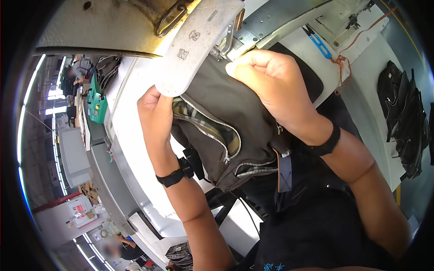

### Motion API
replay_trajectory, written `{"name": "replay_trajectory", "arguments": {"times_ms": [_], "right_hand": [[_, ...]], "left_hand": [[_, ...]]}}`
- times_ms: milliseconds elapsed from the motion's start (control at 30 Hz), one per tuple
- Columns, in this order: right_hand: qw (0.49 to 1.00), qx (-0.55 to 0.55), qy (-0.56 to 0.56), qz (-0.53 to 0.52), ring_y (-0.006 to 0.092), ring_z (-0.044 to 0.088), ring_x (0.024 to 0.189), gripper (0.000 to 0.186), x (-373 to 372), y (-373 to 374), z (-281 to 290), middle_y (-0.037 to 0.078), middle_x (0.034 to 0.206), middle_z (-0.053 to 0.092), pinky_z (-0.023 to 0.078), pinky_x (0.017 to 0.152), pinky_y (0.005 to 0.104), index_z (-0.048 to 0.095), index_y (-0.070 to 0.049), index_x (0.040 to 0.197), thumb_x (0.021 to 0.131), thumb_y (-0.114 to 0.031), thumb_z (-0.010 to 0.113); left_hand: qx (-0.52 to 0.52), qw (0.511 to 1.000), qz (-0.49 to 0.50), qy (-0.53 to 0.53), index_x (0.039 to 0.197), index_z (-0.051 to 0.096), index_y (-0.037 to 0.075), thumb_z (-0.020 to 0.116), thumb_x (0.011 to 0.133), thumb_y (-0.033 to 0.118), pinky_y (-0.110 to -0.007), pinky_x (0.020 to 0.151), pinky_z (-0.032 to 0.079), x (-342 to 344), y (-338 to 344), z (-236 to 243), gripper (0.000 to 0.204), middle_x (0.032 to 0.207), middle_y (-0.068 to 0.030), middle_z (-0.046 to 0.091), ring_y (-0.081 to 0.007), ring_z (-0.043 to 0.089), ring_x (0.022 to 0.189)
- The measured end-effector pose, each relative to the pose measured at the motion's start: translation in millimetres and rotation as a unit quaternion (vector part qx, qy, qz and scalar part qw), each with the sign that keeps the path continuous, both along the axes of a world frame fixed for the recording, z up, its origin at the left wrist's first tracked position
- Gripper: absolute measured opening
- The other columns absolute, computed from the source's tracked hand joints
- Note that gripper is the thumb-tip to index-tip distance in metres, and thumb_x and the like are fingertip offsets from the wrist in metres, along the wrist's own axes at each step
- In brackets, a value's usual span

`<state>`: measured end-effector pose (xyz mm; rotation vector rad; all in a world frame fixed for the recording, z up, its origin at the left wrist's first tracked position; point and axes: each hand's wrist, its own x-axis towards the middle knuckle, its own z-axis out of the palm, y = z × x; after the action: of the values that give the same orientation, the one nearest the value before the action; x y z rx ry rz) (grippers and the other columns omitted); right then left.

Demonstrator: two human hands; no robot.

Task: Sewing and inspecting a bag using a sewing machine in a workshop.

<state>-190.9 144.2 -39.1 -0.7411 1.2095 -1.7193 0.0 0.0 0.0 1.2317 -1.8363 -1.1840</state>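
A dark brown fabric bag (205,149) lies across the sewing machine bed, in front of my body. Its curved zip (216,123) gapes, showing a plaid lining (199,118); a second zip (255,169) sits lower down. My left hand (156,113) grips the bag's left side, thumb on top, with its fingertips partly hidden by the machine's white cover (187,52). Beside the metal presser foot (222,52), my right hand (275,77) is closed in a pinch at the bag's upper edge. What lies between those fingertips is hidden.
Blue thread snips (318,43) and an orange cord (342,67) lie to the right of the machine. Dark fabric pieces (400,117) are piled at the far right. A green device (96,101) stands at the left. Two other people are in the background.
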Motion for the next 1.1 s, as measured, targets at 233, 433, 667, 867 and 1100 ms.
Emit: {"name": "replay_trajectory", "arguments": {"times_ms": [233,433,667,867,1100], "right_hand": [[1.0,-0.013,-0.022,-0.004,0.0016,0.061,0.085,0.014,-1,10,-1,-0.001,0.092,0.072,0.048,0.079,0.0192,0.073,0.003,0.101,0.097,-0.008,0.067],[0.999,-0.028,-0.012,0.026,0.0005,0.058,0.083,0.014,-6,14,-5,-0.002,0.091,0.071,0.047,0.077,0.0198,0.073,0.003,0.101,0.098,-0.009,0.066],[0.994,-0.093,-0.002,-0.054,-0.0022,0.042,0.063,0.019,2,-9,-7,-0.009,0.069,0.056,0.034,0.054,0.0209,0.068,0.003,0.082,0.095,-0.012,0.069],[0.99,-0.094,0.073,-0.076,0.001,0.051,0.064,0.024,1,-10,-15,-0.004,0.064,0.06,0.045,0.059,0.0242,0.074,0.004,0.092,0.093,-0.02,0.072],[0.923,-0.092,0.181,0.326,0.0131,0.061,0.086,0.024,-73,27,-24,0.005,0.088,0.069,0.046,0.081,0.0271,0.073,-0.005,0.103,0.1,-0.028,0.069]], "left_hand": [[0.021,1.0,-0.012,0.01,0.086,0.073,0.002,0.071,0.094,0.016,-0.02,0.073,0.04,-4,0,0,0.017,0.08,0.0041,0.065,-0.0041,0.053,0.074],[0.018,0.999,-0.023,0.023,0.085,0.072,0.002,0.071,0.094,0.017,-0.02,0.072,0.038,-4,-1,2,0.017,0.08,0.0053,0.063,-0.0038,0.051,0.073],[0.021,1.0,-0.012,0.006,0.084,0.072,0.004,0.073,0.093,0.018,-0.02,0.068,0.035,-3,-18,0,0.016,0.079,0.0077,0.06,-0.0028,0.047,0.071],[-0.036,0.996,-0.005,-0.077,0.107,0.076,0.006,0.075,0.096,0.028,-0.019,0.068,0.041,2,-12,9,0.025,0.086,0.0052,0.068,-0.0022,0.055,0.075],[-0.373,0.904,0.007,-0.207,0.114,0.073,0.007,0.073,0.096,0.021,-0.031,0.085,0.054,3,83,21,0.022,0.117,-0.0079,0.07,-0.0166,0.065,0.107]]}}
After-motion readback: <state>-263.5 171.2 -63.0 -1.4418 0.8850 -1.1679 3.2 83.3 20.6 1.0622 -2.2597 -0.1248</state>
